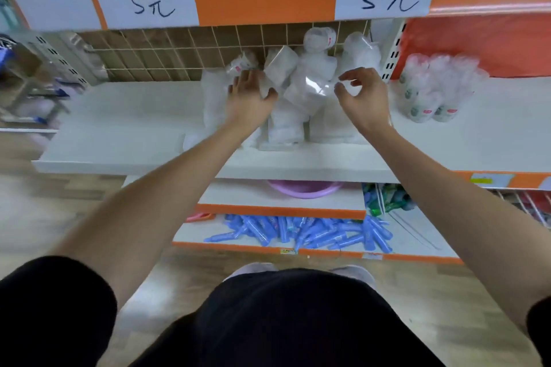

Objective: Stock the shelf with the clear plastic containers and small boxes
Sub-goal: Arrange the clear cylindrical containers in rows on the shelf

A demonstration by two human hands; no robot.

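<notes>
Head view, containers: clear plastic containers (310, 89) in bagged packs, heaped mid-frame on the shelf (119, 116), mostly upright.
Left hand (249, 95): fingers (244, 79) straight, pressing the heap's left side.
Right hand (362, 95): fingers (351, 74) half curled, empty, just right of the tilted centre pack.
Nearer hand: right, probably.

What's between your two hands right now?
Head view: a tilted clear pack lies between the left hand and right hand, atop other packs.
</notes>
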